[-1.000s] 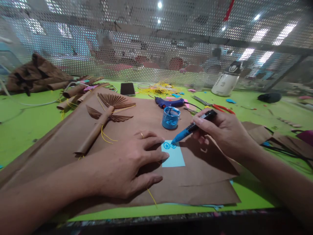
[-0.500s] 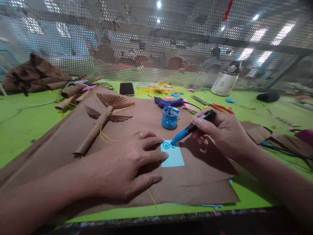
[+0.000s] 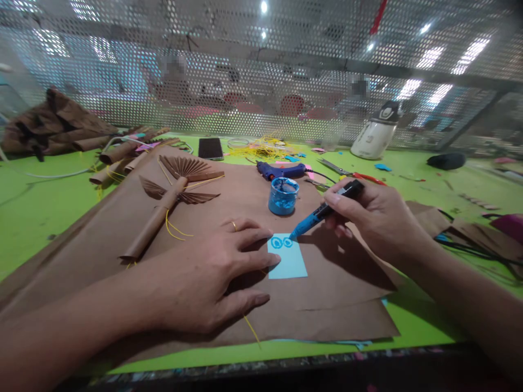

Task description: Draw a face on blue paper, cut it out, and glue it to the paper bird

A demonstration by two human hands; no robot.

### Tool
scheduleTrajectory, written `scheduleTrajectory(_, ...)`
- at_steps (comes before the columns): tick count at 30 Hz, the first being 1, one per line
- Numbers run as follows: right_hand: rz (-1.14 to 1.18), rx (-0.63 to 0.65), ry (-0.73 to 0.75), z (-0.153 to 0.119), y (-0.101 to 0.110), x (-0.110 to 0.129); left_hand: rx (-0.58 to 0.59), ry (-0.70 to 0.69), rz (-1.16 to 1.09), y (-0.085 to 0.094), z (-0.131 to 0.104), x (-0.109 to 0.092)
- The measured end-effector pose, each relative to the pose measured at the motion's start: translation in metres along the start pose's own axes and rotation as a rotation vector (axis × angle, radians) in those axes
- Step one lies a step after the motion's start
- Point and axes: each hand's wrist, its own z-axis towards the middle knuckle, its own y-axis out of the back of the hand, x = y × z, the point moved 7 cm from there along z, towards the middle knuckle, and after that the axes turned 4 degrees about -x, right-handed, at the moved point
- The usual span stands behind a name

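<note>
A light blue paper square (image 3: 291, 264) lies on brown paper (image 3: 327, 316), with two ringed eye shapes drawn near its top edge. My left hand (image 3: 224, 272) rests flat with fingers spread, two fingertips on the square's left edge. My right hand (image 3: 363, 212) grips a blue marker (image 3: 312, 218), its tip at the right-hand eye shape. Just behind the square stands an open jar of blue paint (image 3: 283, 197). A rolled brown paper figure with pleated wings (image 3: 163, 218) lies to the left of the jar.
Behind the jar are a blue glue gun (image 3: 281, 170), a phone (image 3: 211, 148), yellow strings (image 3: 265, 148) and scissors (image 3: 335, 166). A white bottle (image 3: 375, 136) stands back right. Paper rolls (image 3: 114, 152) lie back left; a perforated metal screen (image 3: 245, 81) spans the back.
The marker tip has shifted slightly right and up, uncovering more of the right-hand eye shape. My left hand keeps its place on the square.
</note>
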Motion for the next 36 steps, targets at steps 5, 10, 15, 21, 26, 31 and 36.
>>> scheduleTrajectory(5,0.037,-0.039,0.006,0.0003,0.0042,0.0031,-0.006,0.0,-0.001,0.0003,-0.0002,0.0003)
scheduleTrajectory(10,0.099,-0.044,-0.014,-0.0018,0.0006,0.0029,-0.017,-0.002,0.009,0.0004,0.0018,-0.0003)
scheduleTrajectory(15,0.103,-0.005,-0.047,-0.0025,-0.0056,-0.0005,-0.008,0.008,0.002,0.0003,0.0028,-0.0001)
scheduleTrajectory(21,0.078,-0.023,-0.024,-0.0016,-0.0018,0.0002,-0.001,0.003,0.009,-0.001,0.0014,0.0008)
scheduleTrajectory(26,0.047,-0.012,-0.012,-0.0001,0.0008,-0.0026,-0.012,-0.008,0.01,-0.0008,0.0005,0.0005)
scheduleTrajectory(31,0.053,0.008,-0.029,-0.0002,0.0009,-0.0026,-0.016,0.002,-0.009,0.0005,0.0015,0.0003)
scheduleTrajectory(36,0.076,-0.042,-0.024,-0.0004,0.0025,0.0009,0.0,-0.014,-0.012,0.0009,0.0025,-0.0002)
